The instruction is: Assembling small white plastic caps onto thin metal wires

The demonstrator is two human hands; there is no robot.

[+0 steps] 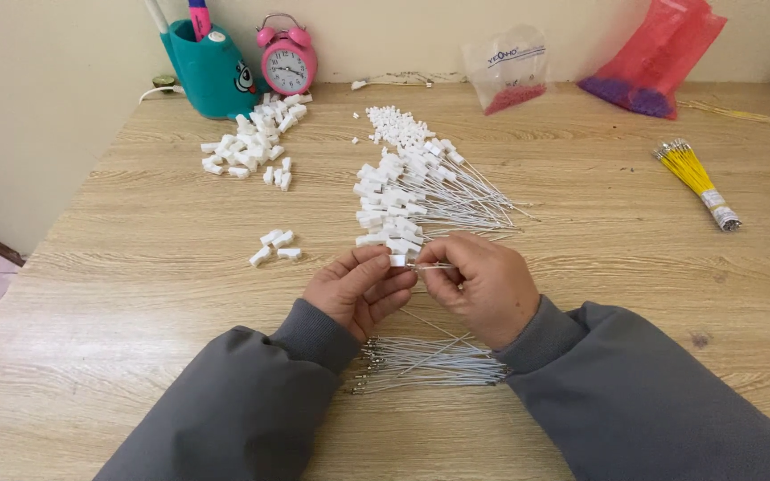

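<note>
Just below the finished pile, the left hand pinches a white plug steady while the right hand pinches a wire at its mouth — loose wires lie nearer, between the wrists.

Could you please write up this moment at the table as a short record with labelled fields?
Setting: wooden table against a pale wall.
Left hand: pinches a small white connector.
Right hand: holds a thin white wire at the connector.
Behind the hands: pile of finished connectors with wires.
Under the wrists: bundle of loose white wires.
Left side: heap of empty white connectors, a few more nearer.
Right side: yellow wire bundle.
Back edge: pink alarm clock, teal holder, two plastic bags.
</note>
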